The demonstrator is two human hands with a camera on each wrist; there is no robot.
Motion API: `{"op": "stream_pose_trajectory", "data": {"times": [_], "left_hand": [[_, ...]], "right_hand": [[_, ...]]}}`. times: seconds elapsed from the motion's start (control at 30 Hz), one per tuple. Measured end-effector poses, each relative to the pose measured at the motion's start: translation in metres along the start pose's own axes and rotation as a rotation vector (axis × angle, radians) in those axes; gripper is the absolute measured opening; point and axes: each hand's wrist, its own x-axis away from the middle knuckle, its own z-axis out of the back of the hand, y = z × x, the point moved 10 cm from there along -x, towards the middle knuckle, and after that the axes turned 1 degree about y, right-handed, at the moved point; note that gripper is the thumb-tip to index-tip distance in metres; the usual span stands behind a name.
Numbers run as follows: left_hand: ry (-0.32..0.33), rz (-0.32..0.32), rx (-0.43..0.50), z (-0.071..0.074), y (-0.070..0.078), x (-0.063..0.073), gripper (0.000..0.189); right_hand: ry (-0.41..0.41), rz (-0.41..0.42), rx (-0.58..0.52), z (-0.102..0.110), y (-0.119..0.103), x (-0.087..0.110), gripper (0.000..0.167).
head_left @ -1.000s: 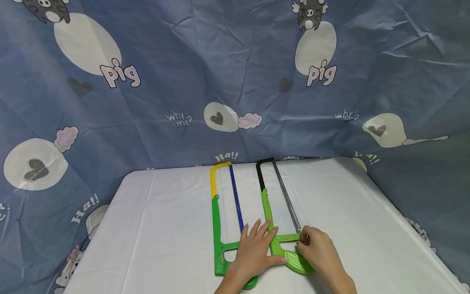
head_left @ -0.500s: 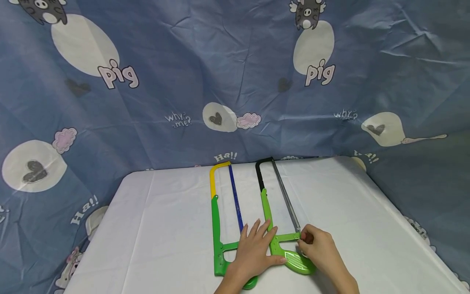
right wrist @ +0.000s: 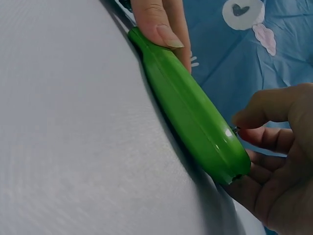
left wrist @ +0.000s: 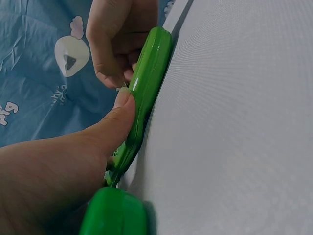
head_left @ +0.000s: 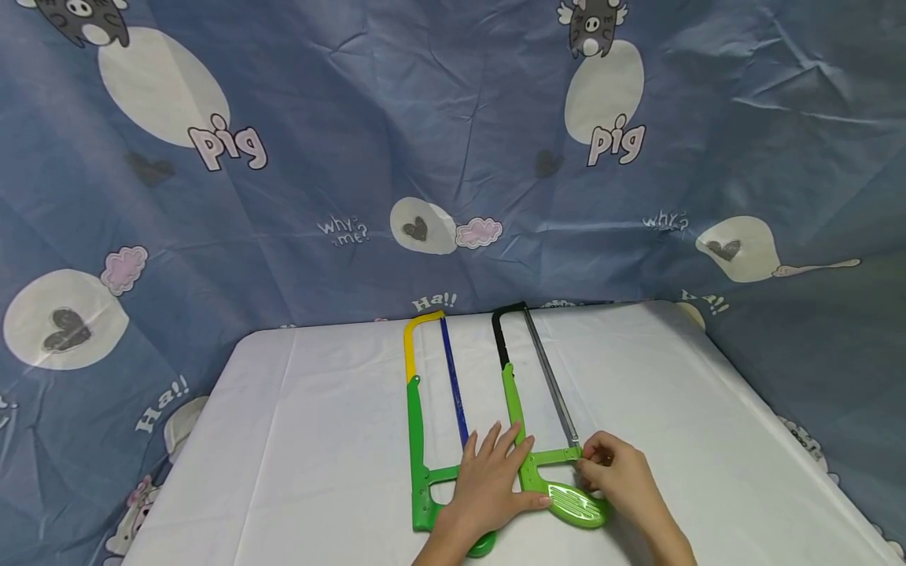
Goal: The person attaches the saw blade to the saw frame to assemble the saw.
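Note:
Two hacksaws lie side by side on the white cloth. The right one (head_left: 513, 401) has a lime green frame and handle, a black front arm and a grey blade. Its neighbour (head_left: 418, 428) is darker green with a yellow front arm and a blue blade. My left hand (head_left: 488, 491) rests with spread fingers across the lime hacksaw's frame, thumb on its handle (left wrist: 154, 63), and covers part of the darker one. My right hand (head_left: 626, 475) pinches a small metal wing nut (right wrist: 236, 130) at the blade's handle end, mostly hidden by thumb and forefinger.
White cloth (head_left: 318, 440) covers the table. Behind it hangs a blue printed curtain (head_left: 318, 181), close to the front ends of both hacksaws. The darker handle's rounded end (left wrist: 115, 215) lies just below my left wrist.
My right hand's fingers and wrist have shifted and turned slightly at the wing nut. The lime handle has tilted a little, showing more of its ribbed face. My left hand stays in place.

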Motion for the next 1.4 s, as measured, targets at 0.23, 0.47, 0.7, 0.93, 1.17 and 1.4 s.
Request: {"op": "stream_pose_trajectory", "data": {"times": [0.23,0.47,0.7,0.93,1.17,1.4], "left_hand": [[0.005,-0.006,0.014,-0.001,0.000,0.000,0.085],[-0.003,0.006,0.012,0.001,0.000,-0.001,0.085],[-0.003,0.010,0.001,0.001,0.000,-0.001,0.085],[0.010,-0.003,0.020,0.002,0.001,0.000,0.084],[0.008,-0.004,0.006,0.002,0.000,0.000,0.085],[0.011,-0.008,0.010,-0.001,-0.001,0.000,0.085]], "right_hand": [[-0.072,-0.059,-0.237,-0.004,0.011,-0.002,0.017],[-0.136,-0.074,-0.312,-0.008,0.015,-0.003,0.022],[-0.181,-0.082,-0.356,-0.010,0.017,-0.003,0.026],[-0.211,-0.074,-0.382,-0.012,0.017,-0.003,0.025],[-0.258,-0.030,-0.386,-0.015,0.014,-0.001,0.023],[-0.292,-0.011,-0.378,-0.018,0.015,-0.002,0.019]]}}
